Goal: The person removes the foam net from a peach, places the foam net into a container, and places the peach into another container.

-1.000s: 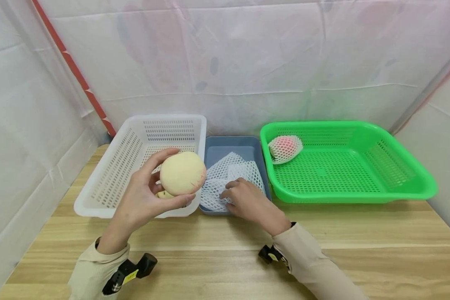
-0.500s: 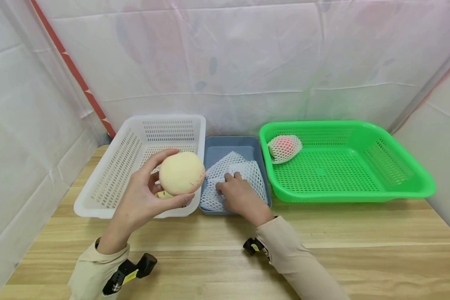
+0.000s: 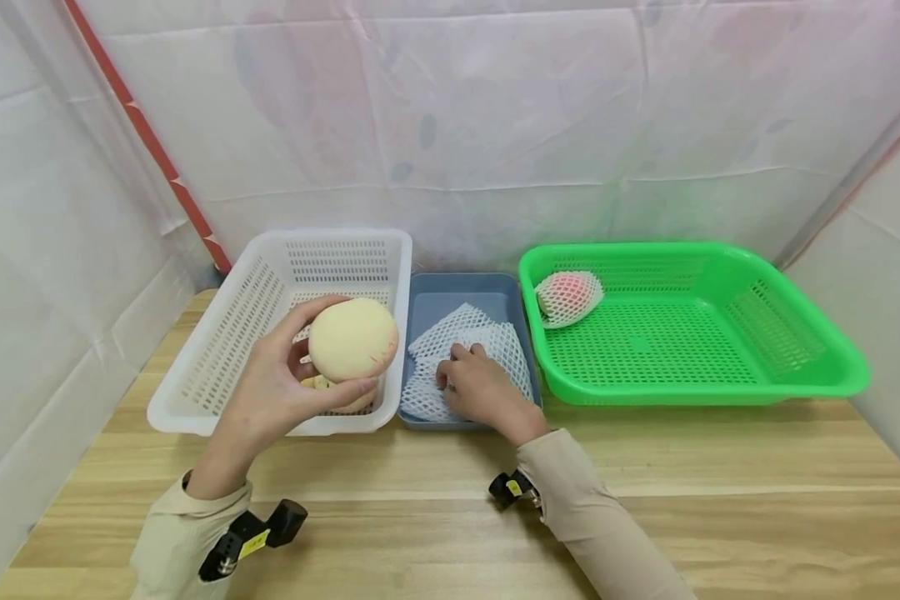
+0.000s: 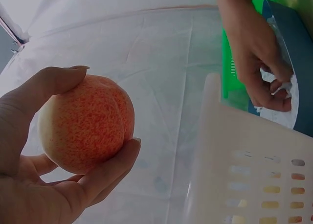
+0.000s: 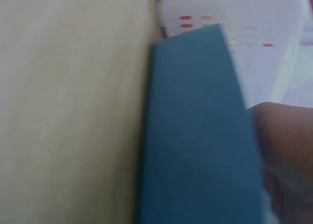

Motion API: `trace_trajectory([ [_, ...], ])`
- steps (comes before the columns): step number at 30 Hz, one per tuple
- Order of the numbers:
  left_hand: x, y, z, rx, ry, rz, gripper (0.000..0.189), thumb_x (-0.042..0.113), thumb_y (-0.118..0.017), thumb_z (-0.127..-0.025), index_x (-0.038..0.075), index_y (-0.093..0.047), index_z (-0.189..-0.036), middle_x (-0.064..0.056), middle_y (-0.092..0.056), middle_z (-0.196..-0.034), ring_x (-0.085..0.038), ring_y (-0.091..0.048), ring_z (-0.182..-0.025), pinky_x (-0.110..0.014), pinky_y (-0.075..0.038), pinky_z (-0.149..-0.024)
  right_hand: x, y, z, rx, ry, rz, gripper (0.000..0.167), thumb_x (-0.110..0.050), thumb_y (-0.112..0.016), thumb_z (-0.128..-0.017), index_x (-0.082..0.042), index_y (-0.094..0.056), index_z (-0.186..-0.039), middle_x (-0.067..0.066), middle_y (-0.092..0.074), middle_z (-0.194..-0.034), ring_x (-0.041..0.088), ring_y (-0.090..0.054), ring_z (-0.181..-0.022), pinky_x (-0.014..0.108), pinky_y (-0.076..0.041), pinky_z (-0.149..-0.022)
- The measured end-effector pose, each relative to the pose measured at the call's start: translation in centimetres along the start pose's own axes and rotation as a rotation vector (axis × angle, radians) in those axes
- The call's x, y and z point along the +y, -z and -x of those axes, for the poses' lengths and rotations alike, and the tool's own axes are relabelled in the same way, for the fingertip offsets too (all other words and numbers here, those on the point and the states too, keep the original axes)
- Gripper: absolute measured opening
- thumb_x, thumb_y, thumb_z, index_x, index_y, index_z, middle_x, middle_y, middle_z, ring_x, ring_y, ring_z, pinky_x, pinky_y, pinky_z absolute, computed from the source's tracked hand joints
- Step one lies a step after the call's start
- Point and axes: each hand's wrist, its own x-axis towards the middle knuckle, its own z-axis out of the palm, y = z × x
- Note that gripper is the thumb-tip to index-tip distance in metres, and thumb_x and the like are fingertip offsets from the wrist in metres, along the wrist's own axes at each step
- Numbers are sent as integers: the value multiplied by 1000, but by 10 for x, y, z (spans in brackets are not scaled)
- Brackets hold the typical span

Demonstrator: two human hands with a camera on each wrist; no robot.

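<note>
My left hand [image 3: 270, 383] holds a peach [image 3: 354, 340] up over the front of the white basket, thumb and fingers curled round its sides. Pale yellow shows from above, while the left wrist view shows the peach's [image 4: 93, 126] red speckled side. My right hand [image 3: 487, 390] is down in the blue-grey tray [image 3: 465, 287], among white foam net sleeves [image 3: 510, 354]. In the left wrist view its curled fingers pinch a bit of white netting. The right wrist view is mostly filled by the tray's outer wall [image 5: 200, 136], which hides most of that hand.
The white basket [image 3: 167, 412] stands left of the tray, with more fruit [image 3: 356, 406] partly hidden under my left hand. To the right stands a green basket [image 3: 690, 396] with one netted peach [image 3: 568, 297] at its left end. White cloth [image 3: 450, 125] hangs behind the wooden table [image 3: 390, 517].
My right hand has shifted slightly left and deeper among the foam nets, its fingers now closing on netting. My left hand with the peach has moved a little left, uncovering more fruit below.
</note>
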Motion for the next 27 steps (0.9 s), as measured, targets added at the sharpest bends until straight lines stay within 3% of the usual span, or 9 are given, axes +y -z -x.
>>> trace_trajectory([
  [3, -2, 2, 0, 3, 12, -28, 79, 6, -87, -67, 13, -49, -137, -5, -50, -132, -30, -59, -100, -26, -55, -78, -2, 5, 1, 39, -10, -16, 16, -5, -55, -91, -10, -69, -85, 6, -56, -86, 27, -49, -80, 39, -45, -69],
  [7, -2, 6, -3, -12, 11, -103, 78, 11, -88, -67, 12, -50, -136, -7, -53, -128, -29, -61, -95, -28, -56, -75, -9, 12, 0, 215, -63, -64, 17, -9, -53, -93, -7, -69, -87, 7, -61, -82, 26, -57, -76, 38, -49, -65],
  [10, -1, 8, -8, -41, -7, -163, 78, 13, -89, -66, 11, -52, -134, -9, -56, -125, -29, -63, -94, -34, -57, -75, -16, 18, -2, 348, -134, -206, 21, -16, -52, -96, -8, -64, -80, 4, -58, -74, 21, -54, -67, 34, -45, -56],
  [12, 0, 9, -10, -61, -21, -196, 77, 14, -89, -66, 9, -52, -133, -11, -57, -124, -28, -63, -95, -39, -57, -76, -22, 21, -3, 391, -180, -304, 27, -24, -51, -98, -11, -59, -76, 3, -53, -69, 18, -50, -61, 31, -41, -52],
  [15, 1, 10, -13, -69, -30, -238, 77, 13, -89, -65, 7, -52, -133, -12, -57, -124, -29, -63, -97, -42, -57, -77, -32, 24, -3, 384, -218, -379, 38, -38, -47, -100, -14, -54, -71, 2, -49, -65, 17, -46, -58, 31, -37, -49],
  [19, 0, 10, -15, -65, -32, -275, 78, 10, -89, -65, 6, -51, -133, -12, -57, -124, -29, -62, -98, -43, -57, -76, -44, 21, -4, 324, -246, -370, 50, -55, -40, -98, -16, -53, -70, 0, -50, -66, 16, -48, -58, 31, -39, -48],
  [22, -2, 11, -18, -55, -42, -348, 75, 13, -88, -66, 4, -53, -131, -14, -59, -122, -29, -61, -96, -45, -56, -73, -51, 17, -6, 285, -252, -318, 54, -63, -39, -95, -17, -54, -69, -1, -52, -66, 15, -49, -58, 31, -40, -48],
  [27, -7, 16, -32, -73, -23, -573, 71, 16, -84, -68, -3, -52, -128, -24, -58, -114, -36, -56, -96, -53, -51, -76, -59, 11, -8, 212, -254, -157, 57, -64, -43, -91, -16, -55, -63, -1, -52, -66, 14, -50, -56, 33, -40, -45],
])
